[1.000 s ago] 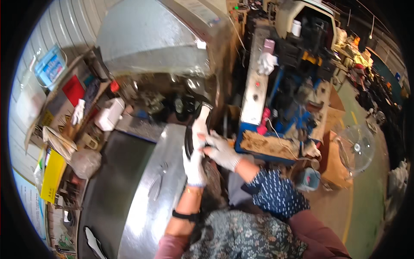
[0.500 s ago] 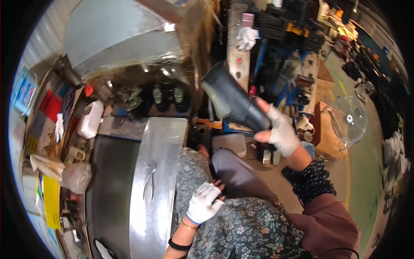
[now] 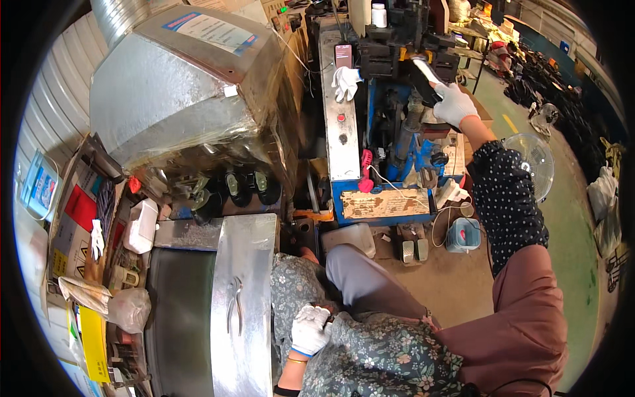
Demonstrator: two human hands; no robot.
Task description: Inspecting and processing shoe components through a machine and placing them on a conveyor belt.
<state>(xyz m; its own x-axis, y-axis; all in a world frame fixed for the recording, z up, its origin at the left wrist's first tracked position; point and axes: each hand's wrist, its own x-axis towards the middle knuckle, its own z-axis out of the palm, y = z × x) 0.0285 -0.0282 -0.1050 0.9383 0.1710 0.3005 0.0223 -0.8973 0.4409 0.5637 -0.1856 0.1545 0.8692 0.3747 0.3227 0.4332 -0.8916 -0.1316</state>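
At the far right, my right hand (image 3: 454, 106), in a white glove, reaches out at arm's length and is closed on a black boot (image 3: 423, 85). A pale strip shows along its upper edge. The boot is up against the dark heads of a blue-and-black machine (image 3: 378, 63); whether it touches them I cannot tell. My left hand (image 3: 311, 329), also gloved with bare fingertips, rests on my flowered apron (image 3: 377, 344) at my lap. Its fingers are loosely bent and apart, and nothing shows in them. A pair of pliers (image 3: 234, 308) lies on the metal ledge beside it.
Several black boots (image 3: 237, 188) stand under the metal hood (image 3: 172, 86). A dark conveyor belt (image 3: 178, 311) runs beside the ledge. Foot pedals (image 3: 413, 246) and a blue bin (image 3: 463, 235) are on the floor below the machine. A fan (image 3: 532, 162) stands at the right.
My right hand has carried the boot away from me, up to the machine, and the arm is now stretched out. My left hand has stayed at my lap. The view has shifted.
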